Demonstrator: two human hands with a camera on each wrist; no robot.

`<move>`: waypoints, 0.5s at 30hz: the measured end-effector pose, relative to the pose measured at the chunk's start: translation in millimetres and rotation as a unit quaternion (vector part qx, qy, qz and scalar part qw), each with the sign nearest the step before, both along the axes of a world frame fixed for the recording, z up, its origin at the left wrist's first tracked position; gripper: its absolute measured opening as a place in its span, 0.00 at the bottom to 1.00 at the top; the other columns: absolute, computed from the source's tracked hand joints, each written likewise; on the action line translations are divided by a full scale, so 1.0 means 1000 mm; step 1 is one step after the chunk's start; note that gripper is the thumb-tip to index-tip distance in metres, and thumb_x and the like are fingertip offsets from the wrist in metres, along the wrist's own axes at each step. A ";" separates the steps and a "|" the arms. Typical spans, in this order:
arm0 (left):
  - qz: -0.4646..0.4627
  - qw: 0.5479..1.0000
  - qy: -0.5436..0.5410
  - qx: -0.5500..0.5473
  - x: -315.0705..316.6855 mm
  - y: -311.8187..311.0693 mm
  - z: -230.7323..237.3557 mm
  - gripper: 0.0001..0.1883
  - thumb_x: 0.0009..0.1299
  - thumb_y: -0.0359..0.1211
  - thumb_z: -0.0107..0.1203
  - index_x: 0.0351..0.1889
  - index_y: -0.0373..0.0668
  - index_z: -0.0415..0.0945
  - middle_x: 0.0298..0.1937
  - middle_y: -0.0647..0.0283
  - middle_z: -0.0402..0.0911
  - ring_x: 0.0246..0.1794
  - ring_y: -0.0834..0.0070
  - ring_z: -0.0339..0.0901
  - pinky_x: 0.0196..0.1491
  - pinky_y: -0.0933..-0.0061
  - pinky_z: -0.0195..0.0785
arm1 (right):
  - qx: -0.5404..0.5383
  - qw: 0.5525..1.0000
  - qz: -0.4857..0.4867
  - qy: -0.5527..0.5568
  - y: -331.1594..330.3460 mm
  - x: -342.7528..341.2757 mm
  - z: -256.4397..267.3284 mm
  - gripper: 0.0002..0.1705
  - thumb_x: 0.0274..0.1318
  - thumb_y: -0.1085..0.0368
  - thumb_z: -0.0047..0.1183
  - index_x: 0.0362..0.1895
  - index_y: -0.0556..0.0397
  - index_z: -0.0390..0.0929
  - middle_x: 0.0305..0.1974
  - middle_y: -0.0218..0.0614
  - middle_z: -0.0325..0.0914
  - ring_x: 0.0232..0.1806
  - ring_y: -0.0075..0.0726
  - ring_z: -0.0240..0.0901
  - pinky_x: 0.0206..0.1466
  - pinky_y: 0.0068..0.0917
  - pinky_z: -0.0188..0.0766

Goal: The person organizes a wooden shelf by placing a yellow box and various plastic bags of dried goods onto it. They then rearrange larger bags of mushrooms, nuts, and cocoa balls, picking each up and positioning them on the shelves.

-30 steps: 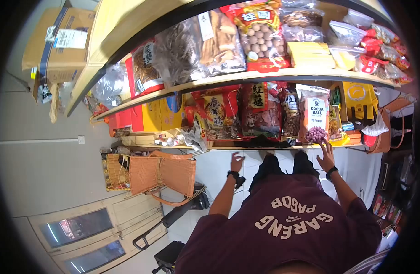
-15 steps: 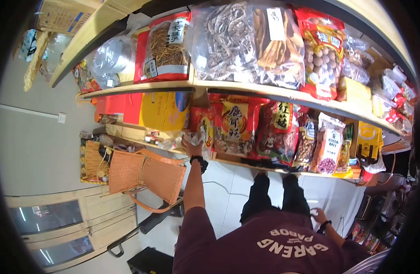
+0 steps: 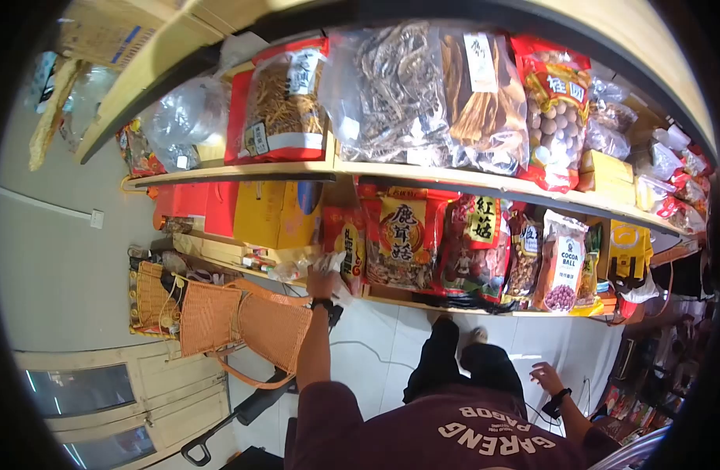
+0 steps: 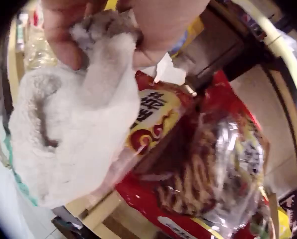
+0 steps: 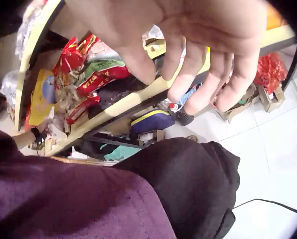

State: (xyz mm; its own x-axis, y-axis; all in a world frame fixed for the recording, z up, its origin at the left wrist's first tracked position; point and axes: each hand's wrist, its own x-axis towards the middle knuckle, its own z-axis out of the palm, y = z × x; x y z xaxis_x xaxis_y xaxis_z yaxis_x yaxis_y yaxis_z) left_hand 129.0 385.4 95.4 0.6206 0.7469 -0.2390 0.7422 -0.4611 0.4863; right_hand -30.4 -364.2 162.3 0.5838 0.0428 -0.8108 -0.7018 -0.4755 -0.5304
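My left hand point(image 3: 322, 283) grips a white cloth glove point(image 4: 98, 124) at the left part of the lower shelf. In the left wrist view its grey, soiled end is bunched between my thumb and fingers, and the white part with a green edge hangs down. Right behind the glove are a red and yellow packet point(image 4: 151, 112) and a red bag of dried mushrooms point(image 4: 188, 189). My right hand point(image 3: 546, 378) hangs beside my leg, holding nothing, its fingers loosely bent in the right wrist view.
Bags of dried goods stand along both shelves, among them a cocoa ball bag point(image 3: 562, 262) and a bag of round longans point(image 3: 554, 110). A yellow box point(image 3: 278, 215) sits left of the packets. Below my left arm is a woven chair point(image 3: 274, 329).
My left hand has moved left from above the floor to the shelf and now holds the glove. My right hand has dropped from near the cocoa ball bag to my side.
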 end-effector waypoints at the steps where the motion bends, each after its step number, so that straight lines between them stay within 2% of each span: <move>1: -0.007 1.000 -0.014 0.015 -0.007 -0.001 0.006 0.34 0.55 0.45 0.67 0.57 0.40 0.69 0.51 0.44 0.82 0.54 0.42 0.78 0.53 0.47 0.73 | -0.008 1.000 0.017 -0.017 0.002 -0.002 -0.004 0.17 0.59 0.63 0.63 0.51 0.55 0.77 0.39 0.36 0.84 0.39 0.32 0.84 0.40 0.28 0.78; 3: -0.021 0.991 -0.134 -0.006 -0.028 -0.015 0.033 0.35 0.56 0.42 0.69 0.60 0.38 0.68 0.50 0.47 0.83 0.50 0.47 0.81 0.52 0.54 0.74 | -0.037 0.986 0.099 -0.130 0.013 -0.002 -0.006 0.18 0.58 0.63 0.64 0.52 0.52 0.77 0.39 0.36 0.84 0.40 0.33 0.83 0.44 0.30 0.79; 5: -0.053 0.940 -0.302 -0.152 -0.051 -0.019 0.023 0.35 0.57 0.36 0.70 0.61 0.37 0.68 0.50 0.52 0.82 0.49 0.59 0.81 0.51 0.62 0.74 | 0.000 0.986 0.105 -0.132 0.039 0.009 0.000 0.22 0.57 0.60 0.66 0.54 0.49 0.77 0.42 0.35 0.84 0.44 0.34 0.82 0.50 0.33 0.79; 6: -0.053 0.905 -0.328 -0.264 -0.059 -0.033 0.035 0.31 0.60 0.30 0.68 0.61 0.37 0.69 0.53 0.57 0.80 0.51 0.70 0.78 0.52 0.67 0.73 | 0.028 0.982 0.116 -0.143 0.058 0.020 0.006 0.23 0.56 0.59 0.68 0.54 0.49 0.77 0.44 0.35 0.83 0.46 0.34 0.82 0.52 0.34 0.78; 7: -0.060 0.886 -0.343 -0.307 -0.061 -0.062 0.078 0.30 0.61 0.30 0.68 0.62 0.37 0.69 0.56 0.57 0.79 0.54 0.72 0.77 0.53 0.68 0.73 | 0.053 0.978 0.128 -0.156 0.079 0.032 0.016 0.25 0.55 0.58 0.69 0.55 0.48 0.77 0.46 0.36 0.83 0.48 0.35 0.81 0.53 0.36 0.78; 8: -0.067 0.869 -0.349 -0.346 -0.068 -0.081 0.086 0.31 0.62 0.30 0.69 0.63 0.37 0.69 0.55 0.59 0.79 0.53 0.71 0.77 0.54 0.68 0.74 | 0.048 0.968 0.154 -0.194 0.109 0.045 0.033 0.30 0.52 0.57 0.71 0.58 0.48 0.75 0.51 0.37 0.80 0.54 0.36 0.78 0.55 0.37 0.77; 9: -0.089 0.873 -0.310 -0.364 -0.074 -0.099 0.103 0.31 0.62 0.29 0.70 0.63 0.37 0.69 0.55 0.59 0.79 0.53 0.72 0.77 0.54 0.69 0.74 | 0.041 0.955 0.180 -0.234 0.143 0.059 0.054 0.36 0.50 0.55 0.73 0.61 0.47 0.73 0.56 0.37 0.78 0.59 0.38 0.75 0.57 0.38 0.76; 10: -0.089 0.865 -0.305 -0.388 -0.078 -0.126 0.119 0.29 0.63 0.26 0.67 0.63 0.38 0.71 0.54 0.62 0.80 0.50 0.76 0.78 0.51 0.73 0.75 | 0.052 0.939 0.183 -0.286 0.176 0.071 0.075 0.42 0.47 0.54 0.75 0.64 0.48 0.69 0.59 0.41 0.75 0.63 0.42 0.71 0.60 0.40 0.74; 11: -0.108 0.835 -0.318 -0.435 -0.083 -0.150 0.129 0.29 0.63 0.26 0.67 0.63 0.38 0.71 0.52 0.63 0.81 0.51 0.77 0.78 0.51 0.73 0.75 | 0.063 0.921 0.183 -0.338 0.207 0.079 0.097 0.48 0.44 0.53 0.77 0.68 0.49 0.66 0.62 0.44 0.72 0.66 0.47 0.68 0.62 0.43 0.72; 12: -0.138 0.827 -0.321 -0.440 -0.088 -0.174 0.131 0.30 0.63 0.27 0.68 0.64 0.38 0.70 0.53 0.64 0.80 0.49 0.77 0.79 0.49 0.73 0.75 | 0.055 0.880 0.198 -0.428 0.238 0.090 0.124 0.51 0.44 0.53 0.77 0.70 0.52 0.62 0.64 0.47 0.70 0.67 0.51 0.66 0.66 0.45 0.69; 13: -0.114 0.794 -0.246 -0.544 -0.096 -0.196 0.138 0.36 0.64 0.27 0.66 0.71 0.41 0.64 0.61 0.62 0.76 0.56 0.76 0.76 0.56 0.72 0.72 | 0.045 0.832 0.209 -0.513 0.257 0.092 0.145 0.55 0.44 0.53 0.77 0.72 0.54 0.59 0.65 0.50 0.68 0.68 0.55 0.64 0.69 0.47 0.66; 15: -0.206 0.752 -0.236 -0.580 -0.116 -0.235 0.172 0.41 0.65 0.27 0.64 0.77 0.43 0.56 0.70 0.62 0.67 0.68 0.75 0.66 0.67 0.69 0.62 | 0.060 0.831 0.204 -0.515 0.272 0.092 0.129 0.57 0.46 0.53 0.76 0.75 0.57 0.54 0.70 0.54 0.62 0.70 0.61 0.61 0.74 0.50 0.57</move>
State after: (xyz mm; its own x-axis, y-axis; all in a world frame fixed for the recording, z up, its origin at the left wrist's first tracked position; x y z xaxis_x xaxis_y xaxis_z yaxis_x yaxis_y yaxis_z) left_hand 12.6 150.1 267.1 0.9626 -0.0726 -0.2612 0.2702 0.3330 0.9034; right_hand 61.9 -92.7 291.0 0.8824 0.4510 0.1337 0.3592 -0.4625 -0.8106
